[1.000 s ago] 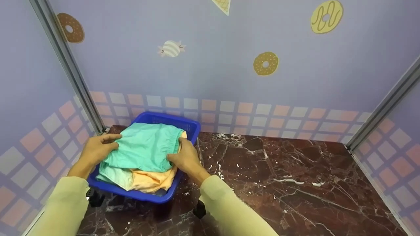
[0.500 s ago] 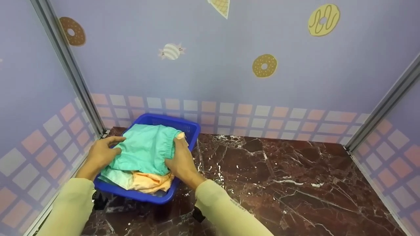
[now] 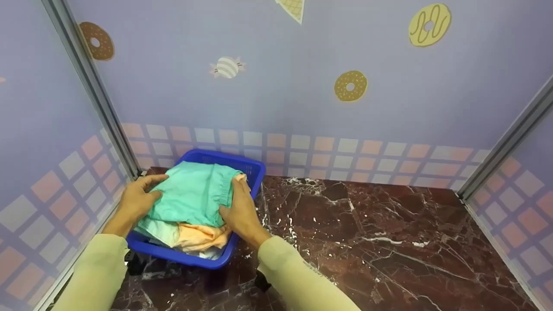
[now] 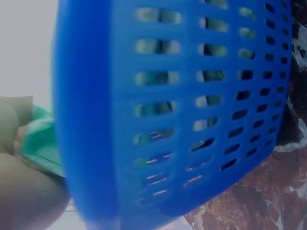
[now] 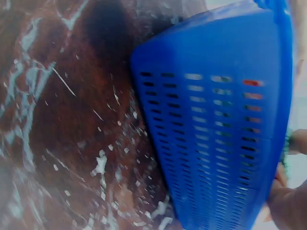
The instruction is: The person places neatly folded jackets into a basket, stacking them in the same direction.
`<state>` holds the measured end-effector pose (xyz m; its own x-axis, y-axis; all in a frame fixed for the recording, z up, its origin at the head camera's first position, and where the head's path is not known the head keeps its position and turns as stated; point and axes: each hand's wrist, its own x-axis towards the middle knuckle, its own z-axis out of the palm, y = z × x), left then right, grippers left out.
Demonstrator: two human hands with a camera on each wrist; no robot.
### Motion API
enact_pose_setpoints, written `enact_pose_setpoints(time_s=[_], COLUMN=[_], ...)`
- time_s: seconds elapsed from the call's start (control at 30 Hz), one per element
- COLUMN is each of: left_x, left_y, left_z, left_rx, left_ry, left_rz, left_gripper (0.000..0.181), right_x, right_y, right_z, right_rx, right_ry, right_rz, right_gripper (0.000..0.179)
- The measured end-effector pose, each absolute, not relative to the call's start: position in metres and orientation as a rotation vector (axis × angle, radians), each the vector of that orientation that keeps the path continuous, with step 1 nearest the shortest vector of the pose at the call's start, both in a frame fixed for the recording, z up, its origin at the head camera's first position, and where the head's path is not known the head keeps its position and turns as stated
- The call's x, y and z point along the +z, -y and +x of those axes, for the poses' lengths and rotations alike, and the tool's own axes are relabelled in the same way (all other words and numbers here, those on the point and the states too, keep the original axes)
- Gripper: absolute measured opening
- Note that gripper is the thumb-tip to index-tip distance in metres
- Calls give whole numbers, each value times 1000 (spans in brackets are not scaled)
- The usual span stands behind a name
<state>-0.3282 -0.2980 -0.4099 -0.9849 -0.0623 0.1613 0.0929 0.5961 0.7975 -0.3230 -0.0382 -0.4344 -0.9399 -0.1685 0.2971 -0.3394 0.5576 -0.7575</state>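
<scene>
A folded mint-green garment with a gathered elastic waistband (image 3: 188,190) lies on top of the clothes in a blue plastic basket (image 3: 173,255). At its left edge my left hand (image 3: 136,201) pinches the fabric; in the left wrist view a green fold (image 4: 43,143) shows between thumb and fingers. My right hand (image 3: 242,211) grips the waistband side, thumb on top, with its fingers partly hidden behind the cloth. Below the green garment, a peach-coloured cloth (image 3: 201,237) and a pale green cloth (image 3: 160,231) stick out toward the basket's front.
The basket stands on a dark red marble-patterned surface (image 3: 367,242), close to the back left corner. A lilac wall with printed sweets (image 3: 281,108) rises behind it. Side panels meet that wall at metal posts (image 3: 93,86).
Both hands still hold the green garment. My left hand has shifted slightly to the right, and the right hand slightly left. The waistband edge has been drawn in a little, then spread again.
</scene>
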Motion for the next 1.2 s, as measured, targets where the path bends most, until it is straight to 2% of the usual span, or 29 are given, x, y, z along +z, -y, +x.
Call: enact_pose_setpoints(time_s=[0.17,0.43,0.7,0.93,1.2], left_x=[-405,-399,-398,-402,-404], left_y=[297,291,291,296,297], left_z=[-326,-321,-316,-309,-302], left_rx=[-1209,-966,-955,-934,-916], left_ry=[2786,2924,2913,2887,2874], left_rz=[21,-46,-105,-125,-178], left_gripper=[42,41,46,52,56], right_x=[-425,-418,-422,-426,-425], right_y=[37,40,39,35,25], right_z=[-319,-317,-322,-333,-344], right_rx=[1325,1188,1107,1031,1071], right_ry=[2729,2846,2862,2840,2860], right_rz=[395,420,454,571,595], right_gripper=[79,65,78,73,79])
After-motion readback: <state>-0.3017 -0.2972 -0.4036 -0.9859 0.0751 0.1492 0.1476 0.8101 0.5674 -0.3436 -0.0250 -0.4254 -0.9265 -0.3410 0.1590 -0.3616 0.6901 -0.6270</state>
